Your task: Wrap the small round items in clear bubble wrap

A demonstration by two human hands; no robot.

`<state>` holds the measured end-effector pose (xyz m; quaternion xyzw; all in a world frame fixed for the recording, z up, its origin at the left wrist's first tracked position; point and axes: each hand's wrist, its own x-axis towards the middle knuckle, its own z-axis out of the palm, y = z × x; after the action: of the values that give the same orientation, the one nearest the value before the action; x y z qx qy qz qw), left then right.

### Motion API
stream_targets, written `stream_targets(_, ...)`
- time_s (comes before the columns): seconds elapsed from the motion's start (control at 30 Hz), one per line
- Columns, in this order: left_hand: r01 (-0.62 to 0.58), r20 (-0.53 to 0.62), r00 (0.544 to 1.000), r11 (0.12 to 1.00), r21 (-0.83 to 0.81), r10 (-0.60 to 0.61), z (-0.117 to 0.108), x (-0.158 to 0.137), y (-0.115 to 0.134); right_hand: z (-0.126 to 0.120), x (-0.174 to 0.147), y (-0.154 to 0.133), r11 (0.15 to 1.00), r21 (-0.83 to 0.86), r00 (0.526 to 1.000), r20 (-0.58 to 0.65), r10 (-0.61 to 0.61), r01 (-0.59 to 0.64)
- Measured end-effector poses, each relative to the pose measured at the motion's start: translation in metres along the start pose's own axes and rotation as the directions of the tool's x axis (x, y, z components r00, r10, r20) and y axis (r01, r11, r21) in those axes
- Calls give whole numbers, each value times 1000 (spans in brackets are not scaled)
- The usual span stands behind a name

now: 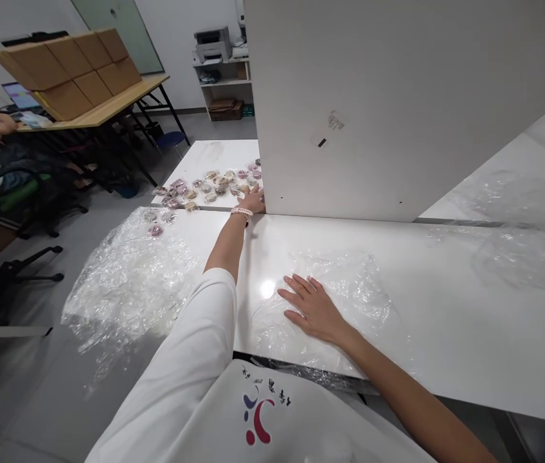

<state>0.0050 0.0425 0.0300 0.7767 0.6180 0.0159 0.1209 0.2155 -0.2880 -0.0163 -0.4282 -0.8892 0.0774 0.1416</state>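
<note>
Plainly, the right hand [313, 312] is open, fingers spread flat on clear film [362, 283] near the front edge of the table [450, 321]. The left hand [253, 200] reaches past the far edge, beside the packets [211, 197] and the upright panel [349, 83]; whether it grips anything I cannot tell. The film looks light, limp and slippery, best pinched at a free edge. Small and wrapped, the packets lie mostly along the near edge of a second table [205, 151]; probably light, perhaps fragile, they suit a hold by the sides. A crinkled plastic heap [130, 276] overhangs the first table's left edge.
</note>
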Motion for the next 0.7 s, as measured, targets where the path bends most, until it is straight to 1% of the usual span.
stream_targets(0.03, 0, -32, 999, 1000, -23, -1, 6, -6, 1, -1, 0, 0, 1000, 3, 1000, 3, 2, -2)
stream_targets(0.1, 14, -154, 988, 996, -88, -28, 19, -25, 3, -2, 1, -1, 1000, 7, 1000, 11, 8, -8)
stream_targets(0.17, 37, -282, 957, 990, -134, -74, 31, -48, 4, -3, 1, -1, 1000, 15, 1000, 17, 7, -7)
stream_targets(0.23, 75, -353, 928, 988, -137, -119, 38, -71, 4, -3, 1, -1, 1000, 21, 1000, 13, 3, -3)
stream_targets(0.33, 128, -399, 903, 987, -99, -157, 41, -99, -1, -1, -1, 0, 1000, 22, 1000, 7, -2, 1)
stream_targets(0.4, 162, -399, 897, 981, -103, -190, 38, -113, -4, 2, -2, 1, 1000, 25, 1000, 9, 5, -5)
stream_targets(0.47, 218, -374, 887, 960, -177, -270, 31, -124, -5, 5, 0, 2, 999, 43, 1000, 16, 16, -17)
stream_targets(0.53, 253, -382, 850, 917, -307, -362, 20, -138, 0, 4, 7, 2, 995, 91, 999, 29, 27, -29)
stream_targets(0.57, 225, -416, 826, 900, -373, -380, 13, -148, 6, 1, 12, 3, 990, 136, 999, 40, 35, -40)
stream_targets(0.6, 159, -468, 803, 889, -429, -369, 6, -160, 14, -3, 17, 4, 975, 213, 997, 52, 55, -65)
stream_targets(0.67, -53, -580, 767, 873, -485, -275, -5, -193, 40, -16, 25, 10, 904, 404, 990, 83, 116, -140)
stream_targets(0.7, -159, -612, 763, 856, -492, -210, -7, -213, 57, -24, 25, 13, 850, 493, 983, 90, 161, -184)
